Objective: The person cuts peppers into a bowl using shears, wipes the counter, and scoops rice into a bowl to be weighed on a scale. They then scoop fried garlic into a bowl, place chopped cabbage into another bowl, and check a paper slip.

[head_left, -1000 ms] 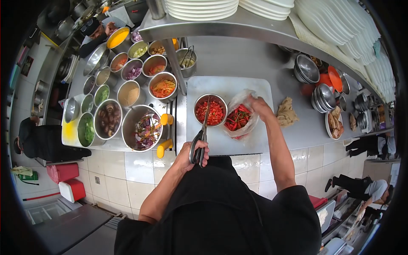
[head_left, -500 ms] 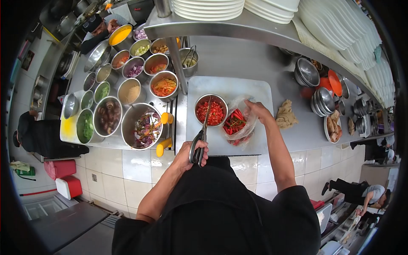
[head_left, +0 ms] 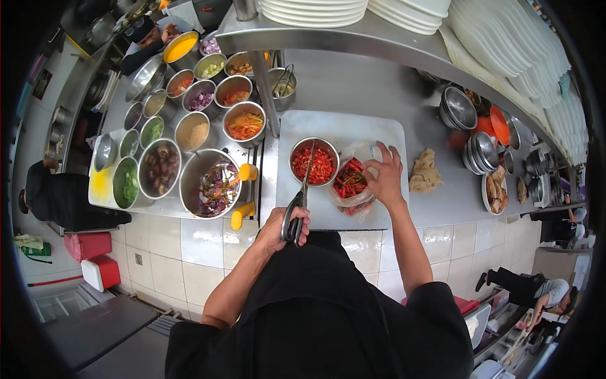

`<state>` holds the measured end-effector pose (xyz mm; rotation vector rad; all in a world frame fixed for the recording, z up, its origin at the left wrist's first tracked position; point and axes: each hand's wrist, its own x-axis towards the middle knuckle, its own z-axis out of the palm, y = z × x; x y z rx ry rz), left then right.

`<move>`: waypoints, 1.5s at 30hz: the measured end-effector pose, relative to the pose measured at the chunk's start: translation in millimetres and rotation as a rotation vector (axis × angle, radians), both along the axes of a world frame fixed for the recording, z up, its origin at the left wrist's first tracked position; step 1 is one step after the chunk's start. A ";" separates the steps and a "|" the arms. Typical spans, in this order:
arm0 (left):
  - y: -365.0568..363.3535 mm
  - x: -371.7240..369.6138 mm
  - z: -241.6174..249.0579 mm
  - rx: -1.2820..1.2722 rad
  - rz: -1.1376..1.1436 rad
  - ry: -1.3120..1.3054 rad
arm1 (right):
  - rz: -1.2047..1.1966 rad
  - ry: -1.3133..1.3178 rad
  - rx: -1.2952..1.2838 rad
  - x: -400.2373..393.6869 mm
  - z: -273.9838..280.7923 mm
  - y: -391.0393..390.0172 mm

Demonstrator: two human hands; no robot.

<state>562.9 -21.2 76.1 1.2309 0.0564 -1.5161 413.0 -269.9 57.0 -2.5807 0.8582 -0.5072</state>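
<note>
My left hand [head_left: 285,228] is closed around the dark handles of kitchen scissors [head_left: 295,206]. Their blades reach forward over a metal bowl [head_left: 323,185] that holds chopped red chillies [head_left: 321,166]. Right of the bowl lies a clear plastic bag [head_left: 361,207], its mouth open on whole red chillies [head_left: 347,181]. My right hand [head_left: 386,175] hovers at the bag's right side with fingers apart and curved, thumb and index finger right by the chillies. Bowl and bag both rest on a white cutting board [head_left: 388,132].
Metal pots of cut vegetables crowd the left, including a large pot [head_left: 189,207] near yellow handles [head_left: 242,216]. A crumpled cloth [head_left: 426,170] lies right of the board, with stacked metal bowls [head_left: 459,108] beyond. A plate shelf [head_left: 353,39] overhangs the back. Other people work around.
My right hand has let go of the bag's upper right edge and turned inward over it, fingers now spread near the chillies. My left hand and the scissors have stayed put.
</note>
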 end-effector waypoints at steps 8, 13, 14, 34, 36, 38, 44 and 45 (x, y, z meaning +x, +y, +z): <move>0.1 -2.2 4.0 -0.017 0.044 -0.021 | -0.069 0.017 0.044 2.7 10.9 4.3; -0.5 -3.0 5.3 -0.019 0.048 -0.033 | -0.009 0.177 0.017 25.7 -1.6 0.1; -0.4 -2.4 5.1 -0.016 0.041 -0.034 | -0.007 0.177 0.015 28.4 -0.5 -0.3; 3.2 1.6 0.3 -0.024 0.028 -0.014 | 0.346 0.174 -0.166 47.1 14.3 -3.7; 3.9 2.2 0.0 -0.049 0.018 -0.005 | 0.369 0.156 -0.188 46.2 12.3 -5.0; 3.3 2.3 2.0 -0.041 0.022 -0.006 | 0.395 0.139 -0.209 45.3 12.0 -5.0; 4.2 3.1 0.8 -0.031 0.018 0.001 | 0.338 -0.027 -0.253 32.7 9.4 -6.8; 4.4 3.2 1.3 -0.028 0.018 -0.001 | 0.313 -0.066 -0.209 29.2 11.7 -6.9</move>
